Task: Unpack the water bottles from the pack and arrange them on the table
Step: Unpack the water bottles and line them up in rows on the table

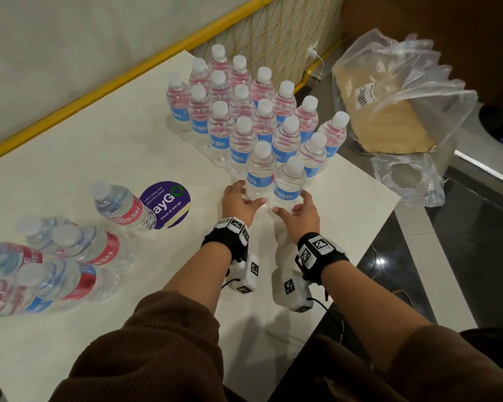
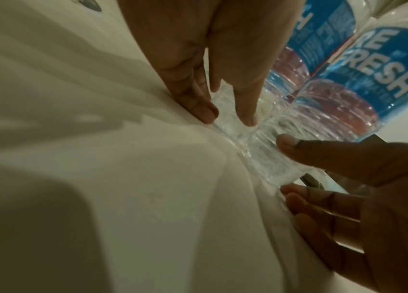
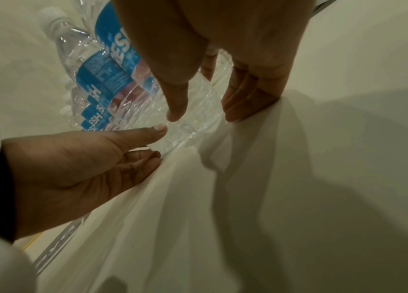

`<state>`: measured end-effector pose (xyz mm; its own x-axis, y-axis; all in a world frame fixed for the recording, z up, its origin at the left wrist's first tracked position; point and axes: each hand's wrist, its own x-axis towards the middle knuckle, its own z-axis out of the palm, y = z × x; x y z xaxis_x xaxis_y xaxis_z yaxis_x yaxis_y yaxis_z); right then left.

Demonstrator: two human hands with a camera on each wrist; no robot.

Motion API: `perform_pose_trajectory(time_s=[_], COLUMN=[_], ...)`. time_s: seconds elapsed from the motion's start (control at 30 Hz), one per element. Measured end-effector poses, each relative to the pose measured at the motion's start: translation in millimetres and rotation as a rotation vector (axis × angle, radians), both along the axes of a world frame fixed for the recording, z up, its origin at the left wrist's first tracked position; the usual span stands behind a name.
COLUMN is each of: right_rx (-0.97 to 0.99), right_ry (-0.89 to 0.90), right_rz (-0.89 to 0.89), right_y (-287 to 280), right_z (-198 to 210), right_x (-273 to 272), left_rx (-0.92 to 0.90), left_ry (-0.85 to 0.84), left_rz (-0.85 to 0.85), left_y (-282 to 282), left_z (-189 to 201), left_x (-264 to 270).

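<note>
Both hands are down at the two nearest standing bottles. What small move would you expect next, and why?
Probably both hands lift away and the left hand reaches for a lying bottle. The two front bottles already stand upright in line with the group, the right hand is relaxed beside them, and several bottles lie on the table to the left.

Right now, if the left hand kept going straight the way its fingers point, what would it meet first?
The left hand would meet the left front bottle first; its fingers already look at, or nearly at, the bottle's base.
</note>
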<state>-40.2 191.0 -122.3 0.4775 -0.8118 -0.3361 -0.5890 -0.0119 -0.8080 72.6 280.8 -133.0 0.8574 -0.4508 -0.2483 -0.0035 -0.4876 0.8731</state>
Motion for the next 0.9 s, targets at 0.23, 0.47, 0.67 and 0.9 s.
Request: perform_pose_trajectory(time_s=[0.23, 0.47, 0.67, 0.9], right_rx=[0.014, 0.015, 0.013, 0.016], right_ry=[-0.005, -0.001, -0.004, -0.003], right_rz=[-0.052, -0.091, -0.064, -0.074], right_y=[4.3, 7.5, 8.3, 10.9], right_z=[1.9, 0.9, 2.0, 0.1], right_x=[3.5, 6.2, 2.3, -0.8], left_rx=[0.051, 0.028, 0.016, -0.024], left_ry=[0.000, 0.011, 0.004, 0.023], left_rz=[-0.074, -0.008, -0.028, -0.015], left_y=[-4.0, -8.5, -5.3, -3.6], left_z=[-2.4, 0.8, -3.9, -4.7], left_x=[6.5, 3.9, 4.0, 3.0])
